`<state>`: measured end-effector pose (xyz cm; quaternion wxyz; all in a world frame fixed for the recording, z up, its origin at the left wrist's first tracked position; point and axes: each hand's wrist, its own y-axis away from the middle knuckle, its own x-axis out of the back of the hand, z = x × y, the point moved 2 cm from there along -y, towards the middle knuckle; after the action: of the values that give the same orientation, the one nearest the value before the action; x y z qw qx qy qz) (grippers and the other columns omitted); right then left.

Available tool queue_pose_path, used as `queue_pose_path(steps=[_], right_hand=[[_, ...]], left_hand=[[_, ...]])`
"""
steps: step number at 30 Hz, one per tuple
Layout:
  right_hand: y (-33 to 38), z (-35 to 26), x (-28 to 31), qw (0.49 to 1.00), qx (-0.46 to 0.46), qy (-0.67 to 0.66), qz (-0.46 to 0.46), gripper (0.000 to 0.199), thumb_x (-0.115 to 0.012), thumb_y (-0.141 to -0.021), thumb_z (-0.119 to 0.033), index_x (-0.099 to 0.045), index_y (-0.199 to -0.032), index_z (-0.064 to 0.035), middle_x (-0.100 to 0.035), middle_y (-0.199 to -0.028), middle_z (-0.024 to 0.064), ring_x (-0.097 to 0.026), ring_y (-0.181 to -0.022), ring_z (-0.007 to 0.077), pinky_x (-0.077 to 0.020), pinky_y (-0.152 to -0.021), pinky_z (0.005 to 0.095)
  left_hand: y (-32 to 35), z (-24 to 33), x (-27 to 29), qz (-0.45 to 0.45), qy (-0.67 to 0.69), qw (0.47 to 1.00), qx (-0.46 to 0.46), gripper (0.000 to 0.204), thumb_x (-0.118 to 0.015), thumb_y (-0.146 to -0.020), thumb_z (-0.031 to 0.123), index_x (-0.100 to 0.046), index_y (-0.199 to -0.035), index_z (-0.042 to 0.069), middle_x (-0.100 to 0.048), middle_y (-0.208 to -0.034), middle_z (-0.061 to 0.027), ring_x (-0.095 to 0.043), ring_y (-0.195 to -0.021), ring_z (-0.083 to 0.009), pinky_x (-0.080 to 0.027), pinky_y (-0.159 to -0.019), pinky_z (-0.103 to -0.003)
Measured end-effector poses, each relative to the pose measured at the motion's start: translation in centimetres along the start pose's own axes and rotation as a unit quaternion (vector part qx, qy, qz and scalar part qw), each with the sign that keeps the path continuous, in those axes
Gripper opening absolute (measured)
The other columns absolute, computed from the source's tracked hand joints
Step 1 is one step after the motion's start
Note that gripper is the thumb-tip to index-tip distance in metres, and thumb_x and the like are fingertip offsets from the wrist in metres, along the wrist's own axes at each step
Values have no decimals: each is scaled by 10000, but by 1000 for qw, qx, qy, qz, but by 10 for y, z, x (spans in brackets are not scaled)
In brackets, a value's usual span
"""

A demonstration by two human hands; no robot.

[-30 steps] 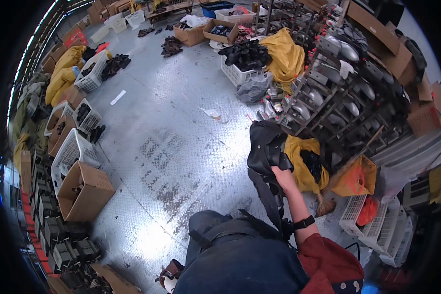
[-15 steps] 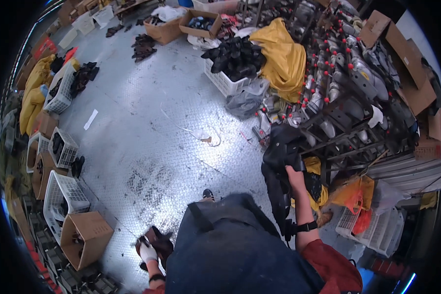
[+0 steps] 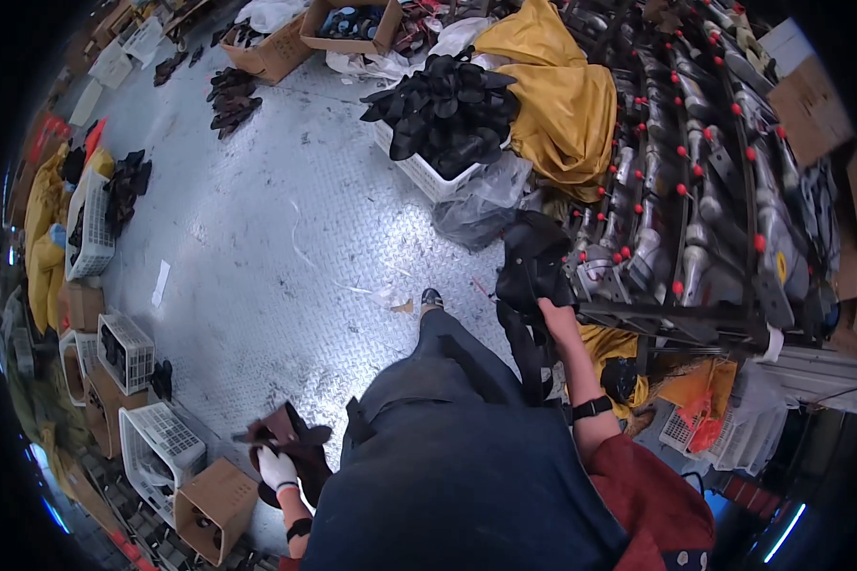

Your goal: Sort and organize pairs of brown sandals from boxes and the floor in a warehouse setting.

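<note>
My left hand [image 3: 276,469], in a white glove, hangs low at my left side, closed on a bundle of dark brown leather shoe uppers [image 3: 305,440]. My bare right hand [image 3: 559,322] is held out in front on the right, wrapped round a bunch of black leather shoe uppers [image 3: 535,255]. Long black flaps [image 3: 527,354] of that bunch dangle below the hand, and its right side comes close to the metal rack [image 3: 671,319]; whether they touch I cannot tell. A white crate [image 3: 432,179] heaped with black leather pieces [image 3: 448,109] stands ahead.
Metal foot-shaped lasts [image 3: 695,238] with red knobs fill the rack on the right. A yellow sheet [image 3: 562,119] and a grey plastic bag [image 3: 481,209] lie beside the crate. White crates [image 3: 167,419] and cardboard boxes [image 3: 233,495] line the left. Brown leather pieces [image 3: 233,100] lie on the floor ahead.
I have stepped forward, one foot now farther ahead, and the rack and heaped crate are nearer. Both hands keep hold of their bundles; the brown bundle is a little higher in the view.
</note>
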<state>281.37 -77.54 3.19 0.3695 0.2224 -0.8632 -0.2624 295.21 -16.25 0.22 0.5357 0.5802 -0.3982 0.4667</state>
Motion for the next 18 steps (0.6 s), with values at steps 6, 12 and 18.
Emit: queue_pose_path(steps=[6, 12, 18], right_hand=[[-92, -63, -40, 984, 132, -90, -76, 397, -589, -784, -200, -569, -1070, 74, -638, -1002, 126, -594, -919, 189, -455, -804, 313], [-107, -140, -66, 967, 211, -101, -100, 391, -591, -807, -161, -538, -1135, 46, -611, -1058, 97, -572, -949, 184, -446, -839, 309], [-91, -200, -85, 961, 249, -71, -93, 418, -568, -796, -60, -485, -1199, 12, -573, -1092, 54, -531, -1007, 143, -427, -878, 297]], left_hand=[[-13, -19, -22, -120, 168, 969, 133, 255, -541, -743, 7, -552, -997, -4, -625, -932, -190, -589, -905, -322, -441, -816, -362], [-97, 19, -12, -148, 92, 977, 122, 209, -521, -801, 0, -556, -1007, 1, -633, -917, -148, -600, -883, -262, -444, -808, -327], [-254, 114, 48, -63, 99, 993, -19, 274, -528, -753, 13, -560, -1024, -5, -615, -986, -187, -584, -937, -330, -439, -841, -364]])
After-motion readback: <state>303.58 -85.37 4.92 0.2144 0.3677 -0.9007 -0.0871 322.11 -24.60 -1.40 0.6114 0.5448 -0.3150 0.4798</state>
